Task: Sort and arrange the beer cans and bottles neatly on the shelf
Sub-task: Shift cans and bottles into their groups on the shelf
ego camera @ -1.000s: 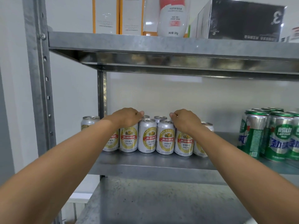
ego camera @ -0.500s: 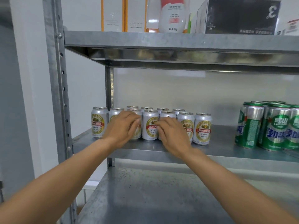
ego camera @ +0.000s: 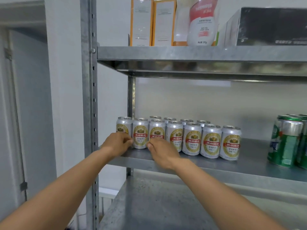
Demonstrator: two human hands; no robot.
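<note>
On the middle shelf (ego camera: pixel 249 165), near its left end, silver beer cans (ego camera: pixel 211 141) with red and gold labels stand upright in two rows, seven in front and more behind, each touching the next. Both hands are at the second can (ego camera: pixel 140 133) from the left in the front row. The left hand (ego camera: pixel 117 143) has its fingers curled against that can's left side and hides the lower part of the first can. The right hand (ego camera: pixel 162 152) has thumb and curled fingers at its lower right side, in front of the third can. Whether either hand really grasps the can cannot be told. Well apart to the right stand green cans (ego camera: pixel 285 143). On the upper shelf (ego camera: pixel 199 53) are orange-edged boxes (ego camera: pixel 141 22), a white pouch (ego camera: pixel 201 22) with a pink label and a dark box (ego camera: pixel 272 25). A bare lower shelf (ego camera: pixel 157 205) lies below.
</note>
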